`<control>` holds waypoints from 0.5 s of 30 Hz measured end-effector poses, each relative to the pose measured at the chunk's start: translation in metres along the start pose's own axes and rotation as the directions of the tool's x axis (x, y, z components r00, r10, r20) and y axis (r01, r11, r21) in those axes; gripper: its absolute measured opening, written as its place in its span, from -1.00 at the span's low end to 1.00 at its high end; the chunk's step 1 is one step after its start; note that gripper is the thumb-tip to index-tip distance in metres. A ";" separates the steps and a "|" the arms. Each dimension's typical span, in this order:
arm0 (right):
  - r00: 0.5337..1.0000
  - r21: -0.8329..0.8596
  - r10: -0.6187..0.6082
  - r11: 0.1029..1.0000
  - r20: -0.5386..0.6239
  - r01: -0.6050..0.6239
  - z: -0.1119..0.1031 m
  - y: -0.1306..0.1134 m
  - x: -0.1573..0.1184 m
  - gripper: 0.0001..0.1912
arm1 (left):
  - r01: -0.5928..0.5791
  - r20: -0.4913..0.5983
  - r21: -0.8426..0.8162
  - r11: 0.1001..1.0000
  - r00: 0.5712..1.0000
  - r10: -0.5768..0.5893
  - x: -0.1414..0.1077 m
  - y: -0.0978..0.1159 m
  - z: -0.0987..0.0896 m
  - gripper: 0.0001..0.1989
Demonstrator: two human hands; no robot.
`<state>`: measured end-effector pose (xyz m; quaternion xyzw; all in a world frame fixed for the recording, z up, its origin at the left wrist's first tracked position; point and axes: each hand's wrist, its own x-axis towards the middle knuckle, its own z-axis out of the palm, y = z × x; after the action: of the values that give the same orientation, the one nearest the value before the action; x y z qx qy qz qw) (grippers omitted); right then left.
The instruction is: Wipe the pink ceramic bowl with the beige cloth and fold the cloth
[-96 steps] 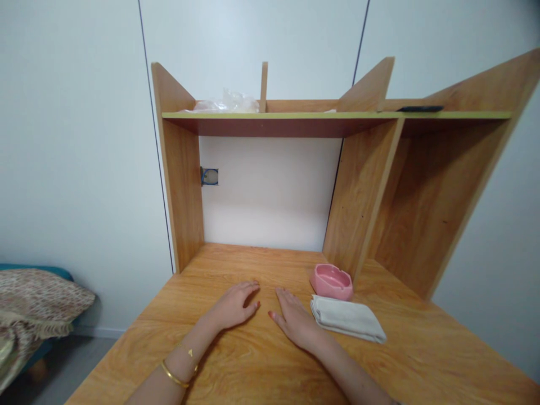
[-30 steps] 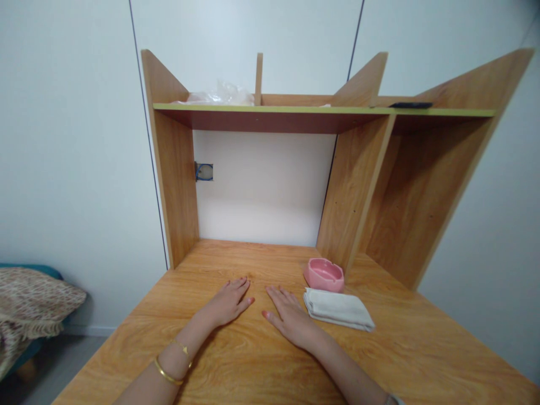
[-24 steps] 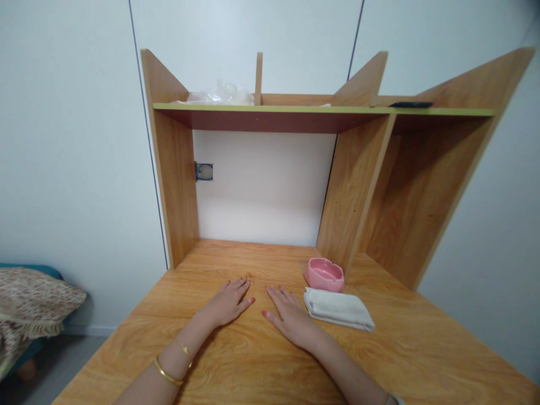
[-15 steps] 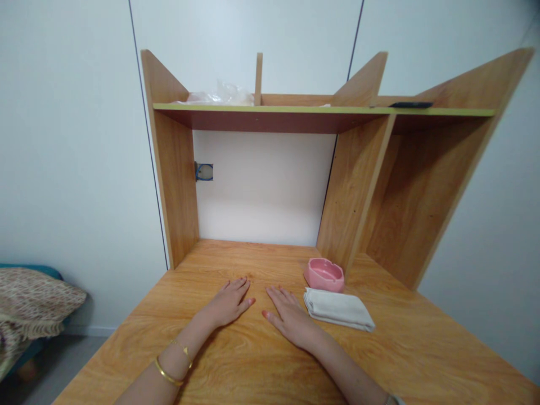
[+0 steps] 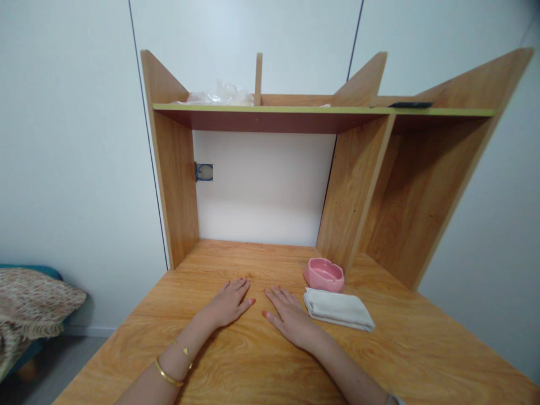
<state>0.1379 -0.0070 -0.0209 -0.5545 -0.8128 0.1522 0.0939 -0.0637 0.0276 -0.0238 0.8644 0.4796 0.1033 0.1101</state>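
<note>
My left hand [image 5: 231,302] lies flat on the wooden desk [image 5: 248,365], fingers stretched out and thumb apart, holding nothing. Palm down to its right rests my right hand [image 5: 291,318], also with extended fingers and nothing in it. Just right of that hand is a folded whitish cloth [image 5: 338,309], not touched by it. Behind the cloth stands a pink ashtray [image 5: 324,274] with notches in its rim, close to the shelf's upright panel.
A wooden shelf unit [image 5: 274,120] rises from the back of the desk. On it lie a clear plastic bag [image 5: 221,94] and a flat black object [image 5: 410,104]. An opening with blue wire [image 5: 205,172] shows in the wall. Far left, a patterned fringed blanket [image 5: 37,301] covers blue furniture.
</note>
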 end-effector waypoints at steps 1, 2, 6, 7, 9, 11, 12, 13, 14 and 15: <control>1.000 0.000 0.001 1.000 0.001 -0.001 0.000 0.000 0.000 -0.33 | 0.004 0.005 0.000 1.000 1.000 -0.004 0.000 0.000 0.000 -0.33; 1.000 0.001 0.002 1.000 0.002 -0.002 -0.001 -0.001 0.000 -0.33 | 0.007 0.007 -0.001 1.000 1.000 -0.007 0.000 0.001 -0.001 -0.32; 1.000 0.001 -0.001 1.000 0.003 0.001 -0.001 -0.001 0.000 -0.34 | 0.011 0.007 -0.006 1.000 1.000 -0.011 0.000 0.002 -0.001 -0.32; 1.000 0.001 -0.002 1.000 0.003 0.002 0.000 -0.001 0.000 -0.34 | 0.011 0.010 -0.004 1.000 1.000 -0.011 0.000 0.002 -0.002 -0.32; 1.000 0.001 -0.001 1.000 0.003 0.001 0.000 0.000 0.000 -0.34 | 0.009 0.019 0.002 1.000 1.000 -0.009 0.000 0.002 -0.002 -0.32; 1.000 0.000 0.000 1.000 0.003 0.000 0.001 0.000 0.001 -0.34 | 0.011 0.025 0.007 1.000 1.000 -0.011 0.000 0.003 -0.003 -0.32; 1.000 0.000 0.000 1.000 0.004 0.000 0.001 0.000 0.001 -0.34 | 0.014 0.026 0.009 1.000 1.000 -0.014 -0.001 0.003 -0.003 -0.31; 1.000 -0.001 -0.001 1.000 0.004 0.001 0.001 0.001 0.001 -0.33 | 0.015 0.027 0.010 1.000 1.000 -0.016 -0.001 0.003 -0.003 -0.31; 1.000 -0.001 -0.002 1.000 0.006 0.002 0.001 0.001 0.001 -0.33 | 0.017 0.025 0.011 1.000 1.000 -0.017 -0.001 0.003 -0.003 -0.31; 1.000 0.000 -0.002 1.000 0.007 0.002 0.001 0.001 0.002 -0.33 | 0.018 0.023 0.013 1.000 1.000 -0.018 -0.001 0.003 -0.003 -0.32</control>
<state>0.1377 -0.0055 -0.0226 -0.5530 -0.8137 0.1542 0.0911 -0.0623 0.0251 -0.0202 0.8619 0.4866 0.0893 0.1112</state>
